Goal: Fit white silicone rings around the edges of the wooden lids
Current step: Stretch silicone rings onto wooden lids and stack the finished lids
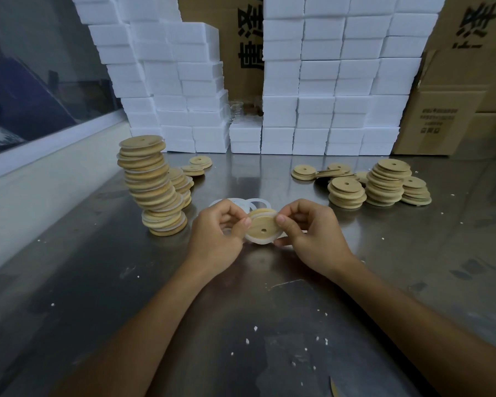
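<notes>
Above steel table [98,282], both hands [216,234] pinch ringed lid [262,226] between them.

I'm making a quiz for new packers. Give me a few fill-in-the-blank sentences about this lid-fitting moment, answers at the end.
1. Both hands, the left hand and the right hand, hold one wooden ____ between them.
2. The held lid has a small ____ at its centre.
3. The tall leaning stack stands on the person's ____ side.
4. Behind the lids, white foam blocks are piled against brown ____ boxes.

Answers: lid; hole; left; cardboard
</notes>
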Action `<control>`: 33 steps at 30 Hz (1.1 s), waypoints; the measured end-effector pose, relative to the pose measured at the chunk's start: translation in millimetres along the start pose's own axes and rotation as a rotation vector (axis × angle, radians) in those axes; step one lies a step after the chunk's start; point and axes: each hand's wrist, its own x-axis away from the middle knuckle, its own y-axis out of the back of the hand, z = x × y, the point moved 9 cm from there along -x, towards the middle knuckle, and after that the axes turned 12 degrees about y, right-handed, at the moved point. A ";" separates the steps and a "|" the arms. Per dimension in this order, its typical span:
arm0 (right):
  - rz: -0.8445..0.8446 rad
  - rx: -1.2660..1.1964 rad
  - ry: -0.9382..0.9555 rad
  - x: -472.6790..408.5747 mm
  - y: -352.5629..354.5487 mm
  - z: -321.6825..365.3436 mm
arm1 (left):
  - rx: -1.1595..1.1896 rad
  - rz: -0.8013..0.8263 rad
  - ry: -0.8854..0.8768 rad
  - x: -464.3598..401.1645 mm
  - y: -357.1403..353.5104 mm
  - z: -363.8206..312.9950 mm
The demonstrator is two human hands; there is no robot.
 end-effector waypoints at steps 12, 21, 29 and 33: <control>0.035 0.226 0.209 0.0 -4.0 15.3 | -0.091 -0.067 -0.151 11.0 1.2 -22.5; 0.022 -0.039 0.011 -4.1 -0.3 -1.8 | 0.192 0.020 0.121 5.0 -2.2 1.6; 0.040 -0.202 -0.039 -1.0 -5.4 -5.3 | 0.338 0.038 0.229 6.8 -3.2 9.0; 0.023 -0.215 -0.092 -0.5 -2.8 -9.7 | 0.410 0.037 0.292 7.7 -4.1 13.6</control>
